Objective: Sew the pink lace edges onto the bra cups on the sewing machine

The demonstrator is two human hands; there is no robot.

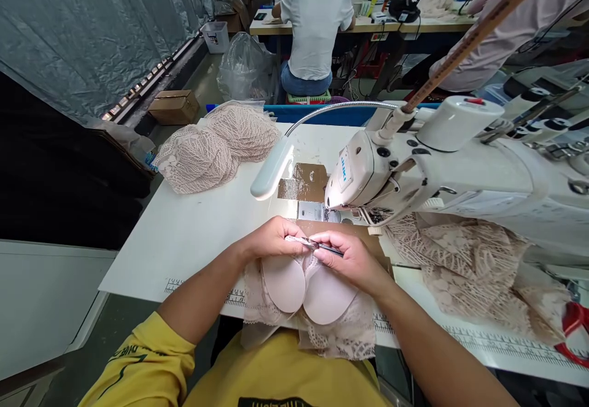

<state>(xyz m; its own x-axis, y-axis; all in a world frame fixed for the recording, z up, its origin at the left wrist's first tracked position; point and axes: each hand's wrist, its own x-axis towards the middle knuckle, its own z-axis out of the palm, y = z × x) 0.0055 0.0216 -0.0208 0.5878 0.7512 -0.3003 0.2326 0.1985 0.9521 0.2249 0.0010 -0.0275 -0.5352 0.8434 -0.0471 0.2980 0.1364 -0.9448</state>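
Note:
A beige lace bra [284,287] with two smooth pale cups lies at the table's front edge, its lower lace hanging toward my lap. My left hand [275,238] is closed on the upper middle edge of the bra, pinching the fabric between thumb and fingers. My right hand [350,259] is closed around a slim dark metal hand tool [330,249]; whether it is snips or tweezers cannot be made out. The tool's tip meets the fabric beside my left fingertips. Just beyond both hands is the needle area of the sewing machine [359,167].
Stacked lace pieces [216,146] sit at the back left of the white table [193,229]. More lace [469,266] lies at right, near red-handled scissors [570,333]. A lamp [271,170] overhangs the machine bed. A person in white [317,26] sits ahead.

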